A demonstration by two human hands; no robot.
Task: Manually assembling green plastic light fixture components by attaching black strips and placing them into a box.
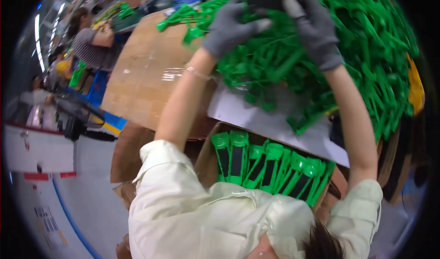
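Note:
Both my hands wear grey gloves and are raised over a large heap of green plastic parts [348, 52] on the table. My left hand [231, 27] and my right hand [314, 30] meet at a small black part [266, 0] and grip it from either side. Below my arms, a cardboard box [208, 156] holds a row of green handles with black inserts [268, 169], packed side by side. I cannot make out the black part's shape in full, as my fingers cover its ends.
A brown cardboard sheet [146, 75] lies left of the heap. A white sheet [256, 117] sits under the heap's near edge. A person in a striped top [91, 46] works at the far left beside blue crates [98, 87].

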